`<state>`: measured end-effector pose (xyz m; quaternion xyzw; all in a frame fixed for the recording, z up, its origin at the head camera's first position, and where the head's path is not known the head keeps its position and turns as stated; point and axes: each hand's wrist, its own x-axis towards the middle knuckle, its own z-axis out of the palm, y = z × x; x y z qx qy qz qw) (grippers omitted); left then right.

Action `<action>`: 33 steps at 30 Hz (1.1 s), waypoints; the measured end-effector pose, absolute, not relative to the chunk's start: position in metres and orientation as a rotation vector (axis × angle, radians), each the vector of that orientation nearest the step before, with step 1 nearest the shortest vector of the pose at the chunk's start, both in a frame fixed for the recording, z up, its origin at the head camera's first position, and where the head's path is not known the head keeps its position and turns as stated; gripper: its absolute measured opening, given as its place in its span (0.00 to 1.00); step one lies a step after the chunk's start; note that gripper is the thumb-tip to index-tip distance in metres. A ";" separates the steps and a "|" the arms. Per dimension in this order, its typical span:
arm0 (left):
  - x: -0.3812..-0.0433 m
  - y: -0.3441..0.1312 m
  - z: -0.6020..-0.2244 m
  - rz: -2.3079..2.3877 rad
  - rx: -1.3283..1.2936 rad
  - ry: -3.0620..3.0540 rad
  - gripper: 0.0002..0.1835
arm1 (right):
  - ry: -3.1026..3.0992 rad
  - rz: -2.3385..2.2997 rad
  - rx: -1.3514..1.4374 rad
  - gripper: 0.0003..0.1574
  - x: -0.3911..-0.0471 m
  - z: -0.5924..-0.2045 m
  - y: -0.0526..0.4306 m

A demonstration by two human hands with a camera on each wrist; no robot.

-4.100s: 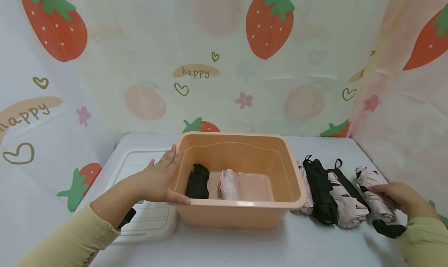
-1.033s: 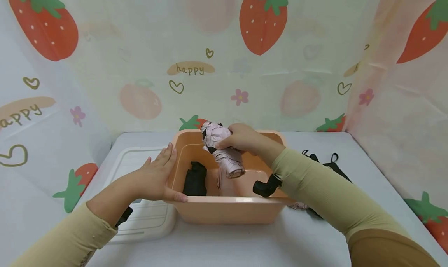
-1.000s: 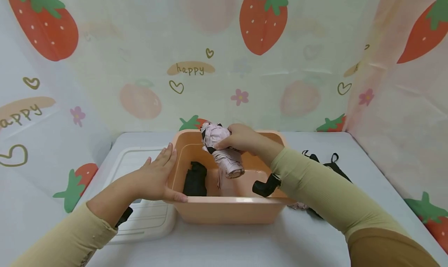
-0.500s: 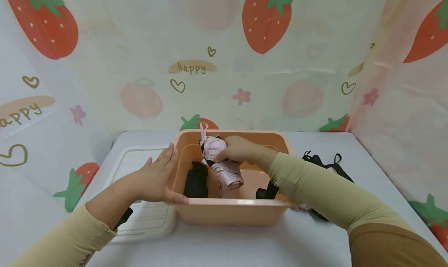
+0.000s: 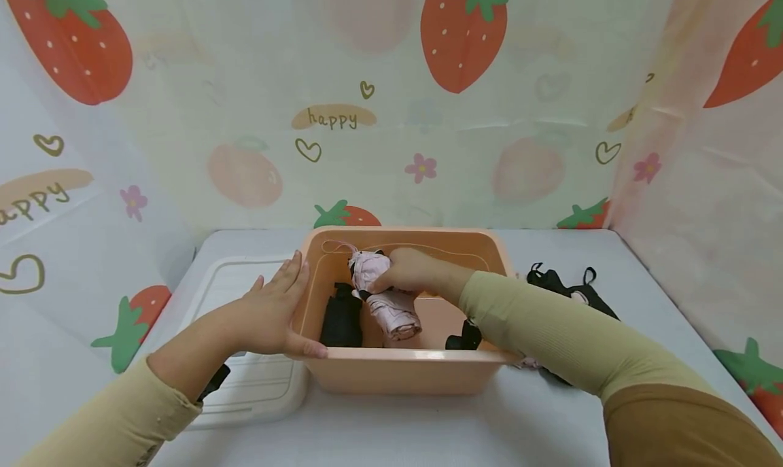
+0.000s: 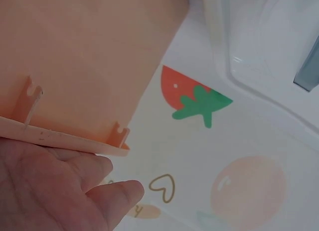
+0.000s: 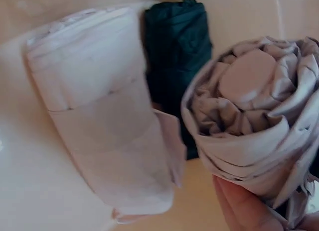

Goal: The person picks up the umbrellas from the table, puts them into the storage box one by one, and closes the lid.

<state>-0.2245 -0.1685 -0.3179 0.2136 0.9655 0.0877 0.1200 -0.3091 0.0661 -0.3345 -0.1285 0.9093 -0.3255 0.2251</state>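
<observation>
Clamped in the curled right hand [image 5: 416, 271]: pale pink rolled fabric bundle with black trim and pink loop cord [image 5: 391, 314], likely a folded umbrella. Inside the walls of the peach rectangular plastic tub [image 5: 397, 375], tilted, loop end toward 11 o'clock, coiled end jutting free toward 5. Gripped around the upper half, from the 2 o'clock side, with thumb across the top. Contact with the tub floor: impossible to tell.

Step in hand, by the look of it: placing in the tub. Next move probably calls for settling the bundle flat, then loosening the fingers without dragging the loop.

At 8 o'clock from the bundle, black rolled fabric bundle [image 5: 341, 321]; close by, plain pale pink fabric roll [image 7: 99, 111], apart from the held one in the right wrist view.

At the tub's 9 o'clock, pressed to the rim with fingers straight: left hand [image 5: 263, 321]. Beyond, toward 8, white plastic lid [image 5: 263, 392]. At 3 o'clock, partly behind the sleeve [image 5: 550, 324], black strappy fabric rolls [image 5: 547, 280].
</observation>
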 end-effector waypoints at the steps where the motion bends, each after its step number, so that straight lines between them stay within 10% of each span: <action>1: -0.225 -0.169 -0.318 0.257 0.623 2.821 0.76 | 2.507 -0.900 -0.354 0.22 -0.309 -0.336 0.065; 19: -0.225 -0.167 -0.320 0.250 0.641 2.823 0.76 | 2.333 -1.080 -0.311 0.22 -0.308 -0.345 0.062; 33: -0.225 -0.168 -0.316 0.252 0.662 2.825 0.75 | 2.126 -1.184 -0.273 0.56 -0.311 -0.320 0.076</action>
